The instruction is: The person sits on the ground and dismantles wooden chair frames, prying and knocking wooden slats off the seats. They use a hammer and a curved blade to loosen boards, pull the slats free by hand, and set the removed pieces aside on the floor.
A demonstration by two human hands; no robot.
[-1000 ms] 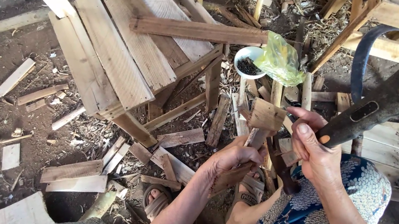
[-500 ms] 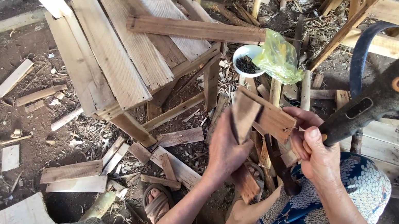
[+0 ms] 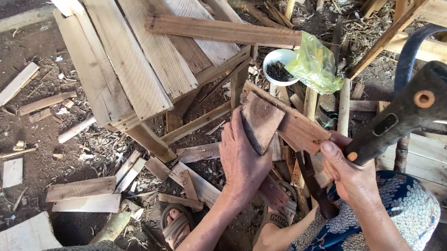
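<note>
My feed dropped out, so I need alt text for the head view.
Seen from above, the left hand holds a nailed wood piece upright while the right hand grips a hammer. Beyond them are a slatted stool, a white bowl beside a green bag, and scraps on dirt.

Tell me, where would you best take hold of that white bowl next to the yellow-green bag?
Probably by the rim of the white bowl, on its left side, coming from above. It sits upright and open with dark bits inside, so a rim pinch keeps it level. The yellow-green plastic bag crowds its right edge and wooden slats lie behind, leaving the left side freest.
</note>
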